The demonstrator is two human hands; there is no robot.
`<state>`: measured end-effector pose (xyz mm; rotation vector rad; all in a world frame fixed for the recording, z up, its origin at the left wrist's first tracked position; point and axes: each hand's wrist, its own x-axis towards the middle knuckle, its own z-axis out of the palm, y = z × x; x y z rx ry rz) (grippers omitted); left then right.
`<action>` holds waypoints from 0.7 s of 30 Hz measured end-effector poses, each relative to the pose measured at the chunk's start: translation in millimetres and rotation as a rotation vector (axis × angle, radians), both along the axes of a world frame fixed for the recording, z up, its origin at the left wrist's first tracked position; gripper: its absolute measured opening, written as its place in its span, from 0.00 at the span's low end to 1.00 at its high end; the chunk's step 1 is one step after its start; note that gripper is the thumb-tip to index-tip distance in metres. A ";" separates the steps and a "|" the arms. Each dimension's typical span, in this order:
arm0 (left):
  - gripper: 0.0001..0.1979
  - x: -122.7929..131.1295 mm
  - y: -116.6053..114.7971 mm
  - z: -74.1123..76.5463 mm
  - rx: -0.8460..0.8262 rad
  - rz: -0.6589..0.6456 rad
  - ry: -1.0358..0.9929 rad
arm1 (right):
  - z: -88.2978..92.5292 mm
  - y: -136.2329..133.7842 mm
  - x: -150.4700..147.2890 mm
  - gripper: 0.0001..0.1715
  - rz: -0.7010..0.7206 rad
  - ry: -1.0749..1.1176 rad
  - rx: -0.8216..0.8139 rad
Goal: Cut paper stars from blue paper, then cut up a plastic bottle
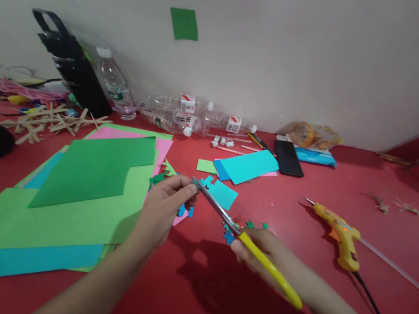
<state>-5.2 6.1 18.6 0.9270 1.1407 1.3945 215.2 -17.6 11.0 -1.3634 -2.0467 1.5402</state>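
Scissors (224,215) sit left of the glue gun (338,237). Long axis is diagonal: blade tip points up-left, away from the glue gun, yellow handle down-right. Right hand (259,249) is closed round the handle. Left hand (163,207), farther left of the glue gun, has its fingers pinched on the blade tip. Small paper stars (250,224) lie beneath the blades.

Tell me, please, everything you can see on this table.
yellow-handled metal scissors: one, yellow, front centre
coloured paper sheets: several, green, blue, pink, left
cyan paper pieces: two, cyan, centre
small cut paper stars: many, mixed, beside scissors
clear plastic bottles: several, clear, along wall
flat wooden craft sticks: many, tan, back left
yellow hot-glue gun: one, yellow, right
black flat phone: one, black, back centre
left hand: one, pinching at the blade tips
right hand: one, grip shut on scissors
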 end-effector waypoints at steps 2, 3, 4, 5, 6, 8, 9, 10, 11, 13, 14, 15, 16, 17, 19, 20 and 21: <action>0.06 0.0 0.1 0.1 0.000 -0.001 0.002 | 2.6 0.7 -1.0 0.31 0.011 -0.013 0.000; 0.06 -0.1 0.0 0.1 0.002 0.000 0.004 | 3.9 1.0 -1.3 0.32 0.015 -0.022 -0.007; 0.06 -0.2 0.0 0.1 0.004 0.001 0.006 | 5.1 1.1 -1.5 0.32 0.020 -0.030 -0.013; 0.06 -0.4 -0.1 0.1 0.006 0.003 0.007 | 6.2 1.2 -1.7 0.33 0.021 -0.034 -0.016; 0.06 -0.6 -0.1 0.0 0.007 0.005 0.008 | 7.1 1.1 -1.9 0.33 0.020 -0.034 -0.019; 0.06 -1.1 0.1 -0.4 0.008 0.005 0.010 | 8.5 0.8 -2.4 0.33 0.010 -0.030 -0.020; 0.06 -1.3 0.4 -0.7 0.008 0.005 0.010 | 9.0 0.6 -2.8 0.33 0.007 -0.025 -0.018; 0.07 -1.4 0.6 -1.0 0.009 0.004 0.009 | 9.4 0.6 -3.3 0.33 0.007 -0.023 -0.022; 0.07 -1.4 0.9 -1.3 0.010 0.001 0.009 | 9.6 0.6 -3.7 0.33 0.008 -0.026 -0.029; 0.07 -1.2 1.4 -1.6 0.012 -0.002 0.010 | 9.5 1.0 -4.3 0.34 0.006 -0.035 -0.045; 0.07 -0.9 1.4 -1.5 0.012 -0.004 0.010 | 9.1 1.3 -4.3 0.34 0.005 -0.036 -0.055; 0.07 -0.7 1.3 -1.2 0.011 -0.005 0.010 | 8.3 1.6 -4.1 0.34 0.002 -0.033 -0.061; 0.07 -0.5 1.0 -0.7 0.009 -0.005 0.010 | 7.3 1.9 -3.7 0.33 0.002 -0.027 -0.060; 0.07 -0.4 0.5 -0.1 0.005 -0.005 0.011 | 6.2 2.2 -3.1 0.33 0.001 -0.021 -0.056; 0.07 -1.0 -0.5 1.1 -0.003 -0.012 0.016 | 4.2 2.6 -1.7 0.32 0.006 -0.014 -0.039; 0.07 -1.6 -0.9 1.5 -0.002 -0.018 0.020 | 3.5 2.8 -1.3 0.32 0.009 -0.016 -0.029; 0.07 -2.6 -1.1 1.7 0.003 -0.023 0.025 | 3.1 3.0 -1.0 0.31 0.012 -0.017 -0.020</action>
